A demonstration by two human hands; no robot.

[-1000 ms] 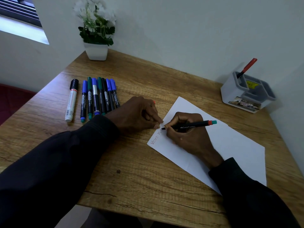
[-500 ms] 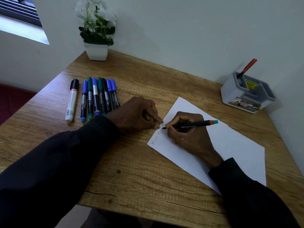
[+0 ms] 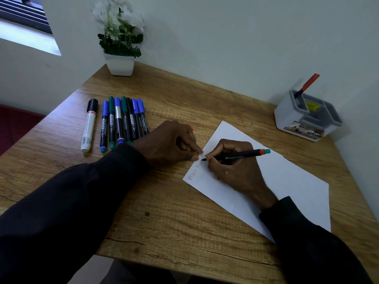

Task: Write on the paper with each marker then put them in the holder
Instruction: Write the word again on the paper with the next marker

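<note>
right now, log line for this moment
writing | right hand grips marker, tip on paper | left hand holds orange cap | holder: one red pen

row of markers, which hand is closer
Left. The left hand, curled round an orange cap, sits beside the row of markers; the right hand is farther right on the paper, gripping a marker.

White "FABER-CASTELL" runs along the black marker (image 3: 235, 156) lying over the paper (image 3: 287, 181). At the paper's left edge, red handwriting (image 3: 194, 171) reads roughly "Victor Vict". Right of the paper, the holder (image 3: 287, 117) has a front label (image 3: 303, 131) ending in "OP", and its yellow sticker (image 3: 311, 106) is too blurred to read.
</note>
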